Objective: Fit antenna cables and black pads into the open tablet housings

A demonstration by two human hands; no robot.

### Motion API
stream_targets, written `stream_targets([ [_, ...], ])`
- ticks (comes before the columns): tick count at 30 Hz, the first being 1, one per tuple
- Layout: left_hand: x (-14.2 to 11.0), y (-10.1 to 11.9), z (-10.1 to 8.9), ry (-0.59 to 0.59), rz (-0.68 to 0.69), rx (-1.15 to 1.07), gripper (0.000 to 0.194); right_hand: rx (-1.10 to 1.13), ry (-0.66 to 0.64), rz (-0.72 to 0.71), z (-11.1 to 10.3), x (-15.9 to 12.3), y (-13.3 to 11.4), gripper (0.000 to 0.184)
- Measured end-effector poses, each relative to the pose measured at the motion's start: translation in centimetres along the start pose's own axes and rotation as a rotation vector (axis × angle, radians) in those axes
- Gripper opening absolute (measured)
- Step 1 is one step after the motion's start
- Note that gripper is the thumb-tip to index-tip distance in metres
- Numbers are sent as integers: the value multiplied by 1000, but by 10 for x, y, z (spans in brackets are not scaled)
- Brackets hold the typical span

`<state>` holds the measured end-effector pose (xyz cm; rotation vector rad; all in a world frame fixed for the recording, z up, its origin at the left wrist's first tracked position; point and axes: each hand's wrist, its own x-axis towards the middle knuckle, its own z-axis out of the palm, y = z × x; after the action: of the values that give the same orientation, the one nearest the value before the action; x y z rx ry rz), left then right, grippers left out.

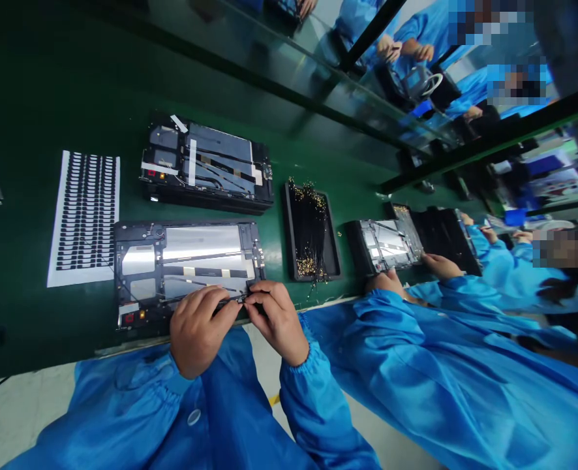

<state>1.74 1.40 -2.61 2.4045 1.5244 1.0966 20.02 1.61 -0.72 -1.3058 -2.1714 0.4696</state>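
Note:
An open tablet frame point(186, 261) with silver panels and thin cables lies on the green belt point(34, 85) in front of me. My left hand point(198, 329) and my right hand point(276, 320) meet at its near edge. Both are closed in a pinch on a small dark part point(240, 299) at that edge, fingertips almost touching. Blue sleeves cover both my arms.
A second open tablet frame point(205, 163) lies farther back. A white sheet of black stickers point(84, 219) is at the left. A black tray of small gold parts point(311, 232) sits to the right. Beyond it a co-worker's hands point(438, 264) rest by another frame point(387, 243).

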Motion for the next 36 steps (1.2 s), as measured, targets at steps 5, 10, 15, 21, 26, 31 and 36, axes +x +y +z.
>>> stream_targets([
  [5, 3, 4, -2, -30, -49, 14, 6, 14, -5, 33, 0, 0, -2, 13],
  [10, 3, 4, -2, -36, -60, 19, 6, 10, 2, 44, -2, 2, -6, 14],
  [15, -6, -5, -2, -28, 21, -50, 10, 6, 81, 24, 7, -11, -2, 20],
  [21, -16, -14, -2, -12, 122, -93, 24, -101, 218, -36, 27, -37, 1, 49],
  [26, -16, -16, 1, -30, 175, -40, 28, -181, 209, -85, 32, -39, 3, 62],
  [31, -13, -14, 2, -25, 197, 25, 19, -232, 201, -133, 30, -33, 4, 60],
  [36, -14, -15, 1, -50, 228, 45, 21, -168, 182, -124, 28, -35, 7, 57],
])
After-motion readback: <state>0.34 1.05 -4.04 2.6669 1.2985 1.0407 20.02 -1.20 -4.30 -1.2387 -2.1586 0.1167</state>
